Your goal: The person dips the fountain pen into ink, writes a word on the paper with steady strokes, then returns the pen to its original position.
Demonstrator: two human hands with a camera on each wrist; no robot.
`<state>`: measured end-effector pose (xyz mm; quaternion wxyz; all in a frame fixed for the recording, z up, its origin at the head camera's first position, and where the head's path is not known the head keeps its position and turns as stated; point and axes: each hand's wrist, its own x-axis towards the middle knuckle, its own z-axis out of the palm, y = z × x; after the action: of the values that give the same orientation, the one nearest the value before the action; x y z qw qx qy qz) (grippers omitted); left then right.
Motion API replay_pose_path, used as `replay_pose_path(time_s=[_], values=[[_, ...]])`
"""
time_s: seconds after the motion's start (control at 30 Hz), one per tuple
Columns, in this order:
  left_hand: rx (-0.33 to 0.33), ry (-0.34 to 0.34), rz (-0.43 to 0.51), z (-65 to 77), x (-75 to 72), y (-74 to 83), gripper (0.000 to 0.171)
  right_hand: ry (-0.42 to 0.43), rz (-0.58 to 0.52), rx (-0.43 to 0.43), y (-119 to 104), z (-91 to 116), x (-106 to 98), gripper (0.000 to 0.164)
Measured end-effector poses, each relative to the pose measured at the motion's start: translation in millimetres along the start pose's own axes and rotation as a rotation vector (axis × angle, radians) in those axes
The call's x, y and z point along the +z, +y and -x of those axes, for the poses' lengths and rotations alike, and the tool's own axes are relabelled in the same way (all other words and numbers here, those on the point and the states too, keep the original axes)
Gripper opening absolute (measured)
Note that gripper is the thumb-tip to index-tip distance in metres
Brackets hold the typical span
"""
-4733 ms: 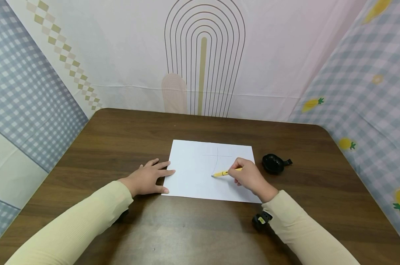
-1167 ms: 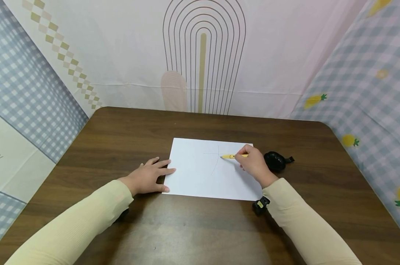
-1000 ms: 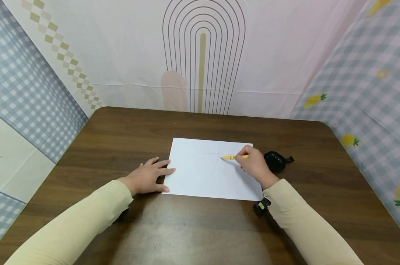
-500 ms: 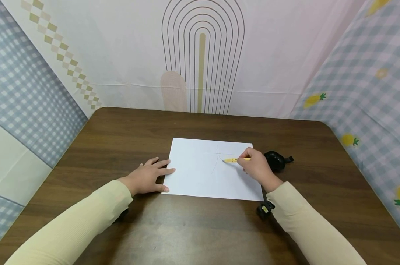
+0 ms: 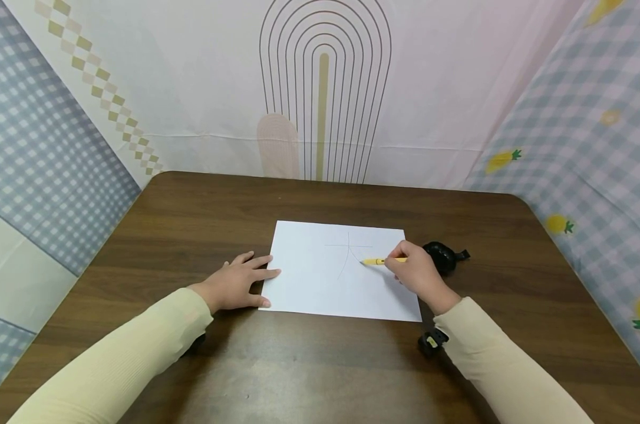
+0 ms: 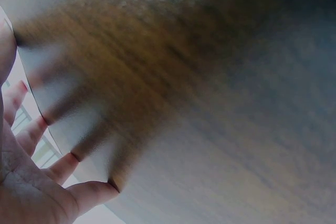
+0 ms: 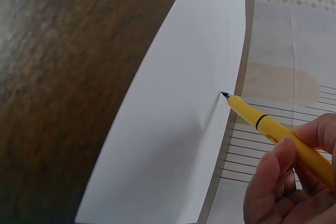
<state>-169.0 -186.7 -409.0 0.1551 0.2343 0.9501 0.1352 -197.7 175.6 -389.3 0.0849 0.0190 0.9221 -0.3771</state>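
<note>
My right hand (image 5: 418,272) pinches a yellow fountain pen (image 5: 374,261) between thumb and fingers. Its dark nib (image 7: 225,95) meets the white sheet of paper (image 5: 304,282) in the right wrist view. Thin strokes on the sheet show a level line, an upright line curving down to the left, and a short slanting line that ends at the nib. Fingers spread, my left hand (image 5: 235,287) rests on the table with several fingertips over the sheet's left edge. In the left wrist view, the fingers (image 6: 90,195) touch down beside the paper's edge.
Just beyond my right hand lies a rounded black object (image 5: 439,257) with a short tab. The brown wooden table (image 5: 299,365) reaches back to a patterned white cloth (image 5: 214,88). Checked cloths hang at both sides.
After the curved stroke, my right hand went back up near the crossing, then moved down and right. A slanting line now trails behind the nib. My left hand has stayed put.
</note>
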Motion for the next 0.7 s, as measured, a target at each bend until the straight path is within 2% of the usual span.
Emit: replay_pose_path(time_s=[0.7], values=[[-0.005, -0.001, -0.010, -1.8, 0.3, -0.7, 0.069, -0.032, 0.037, -0.009, 8.4, 11.7, -12.7, 0.014]])
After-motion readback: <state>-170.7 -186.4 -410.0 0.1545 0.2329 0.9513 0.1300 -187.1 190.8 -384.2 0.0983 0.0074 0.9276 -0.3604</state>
